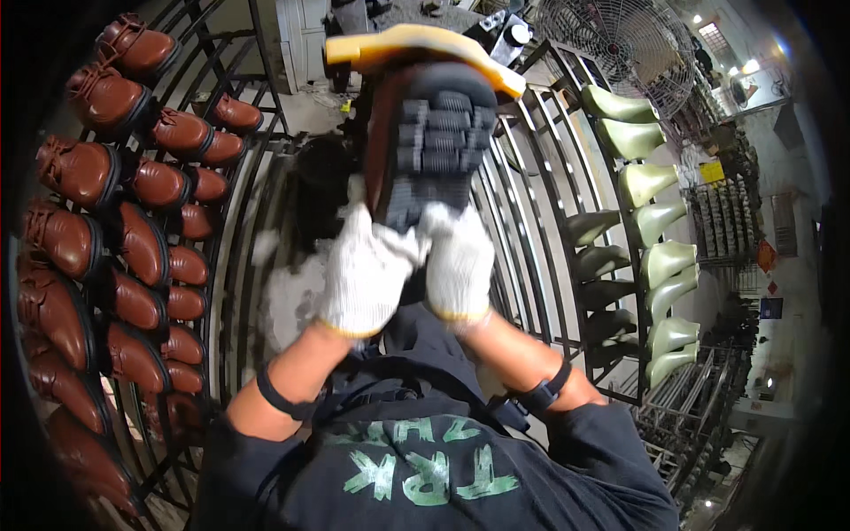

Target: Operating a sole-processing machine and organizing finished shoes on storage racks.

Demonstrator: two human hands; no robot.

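A reddish-brown shoe (pixel 379 150) is tilted up in front of me, its black treaded sole (pixel 443 133) turned toward me. My left hand (pixel 365 274), in a white knit glove, is closed round the near end of the shoe on its left side. Close beside it, my right hand (pixel 460 265) wears the same kind of glove and grips the right side of that end. Beyond the shoe's far end a curved yellow-orange piece (pixel 425 42) spans across; whether it touches the shoe I cannot tell. Most of my fingertips are hidden.
Brown lace-up shoes (pixel 137 296) fill a dark metal rack on the left. To the right, pale green shoe lasts (pixel 670 261) sit along another rack's bars (pixel 540 186). A large caged fan (pixel 620 44) stands far right, near a cluttered work surface (pixel 425 16).
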